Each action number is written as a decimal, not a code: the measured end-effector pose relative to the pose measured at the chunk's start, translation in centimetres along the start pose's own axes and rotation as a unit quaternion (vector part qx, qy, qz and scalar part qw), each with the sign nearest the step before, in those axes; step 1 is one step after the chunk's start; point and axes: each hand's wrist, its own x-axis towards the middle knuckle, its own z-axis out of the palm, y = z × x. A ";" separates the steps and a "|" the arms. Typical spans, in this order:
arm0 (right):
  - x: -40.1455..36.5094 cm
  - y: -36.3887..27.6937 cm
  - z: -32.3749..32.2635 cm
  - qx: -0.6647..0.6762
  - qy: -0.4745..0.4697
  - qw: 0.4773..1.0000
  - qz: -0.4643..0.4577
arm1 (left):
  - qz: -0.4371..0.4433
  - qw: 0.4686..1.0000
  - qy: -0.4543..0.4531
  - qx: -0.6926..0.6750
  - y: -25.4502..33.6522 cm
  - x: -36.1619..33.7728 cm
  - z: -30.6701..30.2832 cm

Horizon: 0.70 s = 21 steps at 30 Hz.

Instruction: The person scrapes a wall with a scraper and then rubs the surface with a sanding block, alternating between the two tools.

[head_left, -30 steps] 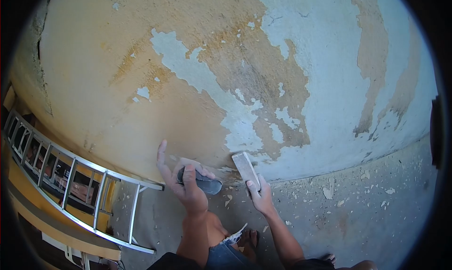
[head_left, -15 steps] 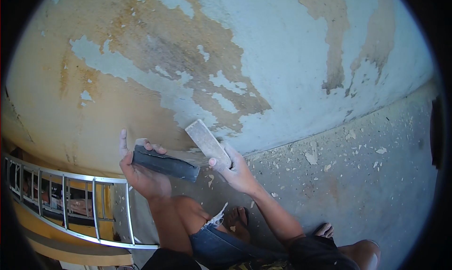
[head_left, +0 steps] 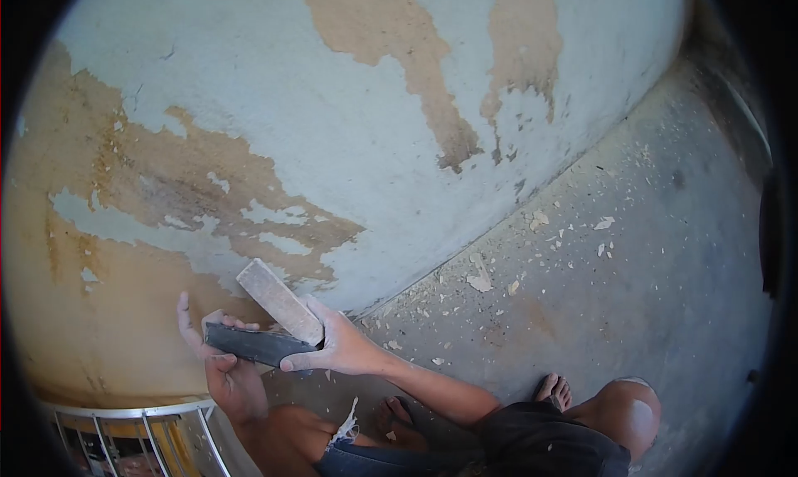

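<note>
Bridging left hand (head_left: pixel 236 384) and right hand (head_left: pixel 342 345), the dark block (head_left: pixel 256 344).

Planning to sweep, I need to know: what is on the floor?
Pale flakes lie scattered on the floor, many near the wall, and two feet rest on it. Whatever lies beneath the arms, legs and clothes is covered.

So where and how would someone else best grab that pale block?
Probably take the pale block by its free upper-left end, from the wall side, pinching its long edges. It's long and narrow, that end sticks out, and the right hand holds the other.
</note>
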 end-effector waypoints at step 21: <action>-0.2 -2.3 -4.4 0.069 -0.026 0.996 -0.046 | -0.050 0.985 -0.161 0.037 -0.2 0.5 0.5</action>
